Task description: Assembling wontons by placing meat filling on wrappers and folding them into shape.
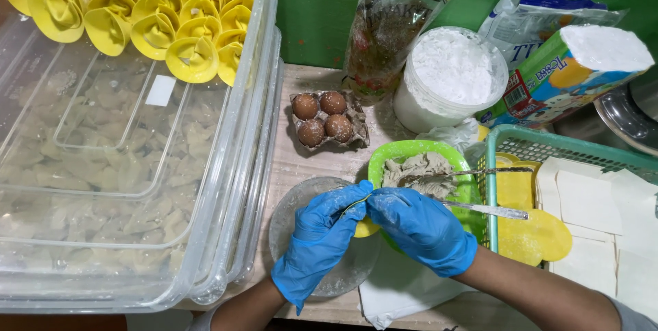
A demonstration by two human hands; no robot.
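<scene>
Both my hands wear blue gloves dusted with flour. My left hand (pixel 319 238) and my right hand (pixel 421 228) meet over a yellow dumpling wrapper (pixel 365 227), pinching it closed between the fingertips. Just behind them stands a green bowl (pixel 384 156) of grey filling (pixel 421 170) with a metal spoon (pixel 473 173) resting in it. A second metal utensil (pixel 490 211) lies across the bowl's right side. Under my left hand is a floured glass plate (pixel 298 204).
Stacked clear plastic boxes (pixel 130 166) at left hold folded yellow dumplings (pixel 147 9). A carton of brown eggs (pixel 322 120), a tub of white flour (pixel 449 74), bags and a box stand behind. A green basket (pixel 548 146) at right holds yellow and white wrappers (pixel 582 201).
</scene>
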